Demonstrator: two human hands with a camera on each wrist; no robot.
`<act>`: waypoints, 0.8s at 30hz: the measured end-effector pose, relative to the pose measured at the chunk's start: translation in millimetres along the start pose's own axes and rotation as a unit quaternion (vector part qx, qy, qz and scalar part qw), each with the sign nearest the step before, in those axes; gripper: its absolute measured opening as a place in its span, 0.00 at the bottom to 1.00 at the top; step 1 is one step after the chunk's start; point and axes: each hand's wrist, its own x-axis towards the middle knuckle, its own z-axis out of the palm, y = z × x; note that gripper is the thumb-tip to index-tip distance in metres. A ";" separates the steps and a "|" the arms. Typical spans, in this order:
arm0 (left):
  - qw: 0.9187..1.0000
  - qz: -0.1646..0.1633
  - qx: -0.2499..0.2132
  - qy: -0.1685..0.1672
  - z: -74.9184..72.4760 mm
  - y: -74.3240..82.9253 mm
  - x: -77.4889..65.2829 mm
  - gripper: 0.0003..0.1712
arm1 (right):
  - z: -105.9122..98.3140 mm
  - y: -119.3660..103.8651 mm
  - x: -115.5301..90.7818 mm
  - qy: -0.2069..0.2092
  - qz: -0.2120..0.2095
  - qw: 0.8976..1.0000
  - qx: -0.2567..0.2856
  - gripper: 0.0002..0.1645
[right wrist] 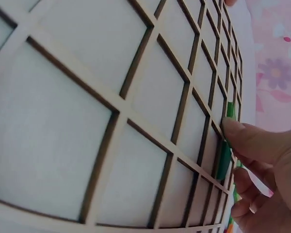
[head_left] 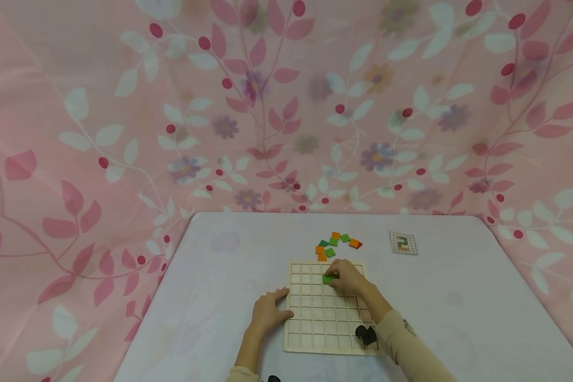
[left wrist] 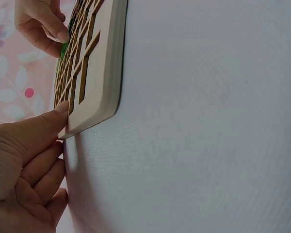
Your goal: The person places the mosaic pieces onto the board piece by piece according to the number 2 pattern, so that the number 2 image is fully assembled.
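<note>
The right hand point(head_left: 347, 277) is pinching a green tile point(head_left: 327, 279), probably light, rigid and best held by opposite edges, at the far part of the grid board point(head_left: 318, 301), whose left rim the left hand point(head_left: 266, 311), loosely spread, is touching.

The head camera looks forward and down from well above the tabletop point(head_left: 210, 297), facing the floral backdrop point(head_left: 267, 132); each wrist camera sits close and looks slantwise across the grid board point(head_left: 334, 350), both catching the right grip point(head_left: 347, 276) and part of the board
</note>
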 end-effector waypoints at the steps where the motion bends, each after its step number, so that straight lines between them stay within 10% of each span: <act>1: 1.000 -0.001 0.001 0.000 0.0 0.0 0.1 0.35 | 0.4 0.8 0.5 0.007 0.009 1.000 0.010 0.10; 14: 1.000 -0.006 -0.005 -0.003 -1.2 0.1 -1.9 0.35 | 9.0 6.4 2.5 0.104 0.051 0.992 0.056 0.17; 24: 1.000 -0.006 -0.005 -0.001 -0.2 -2.0 -0.1 0.35 | -23.8 46.1 16.0 0.242 0.183 0.953 -0.016 0.20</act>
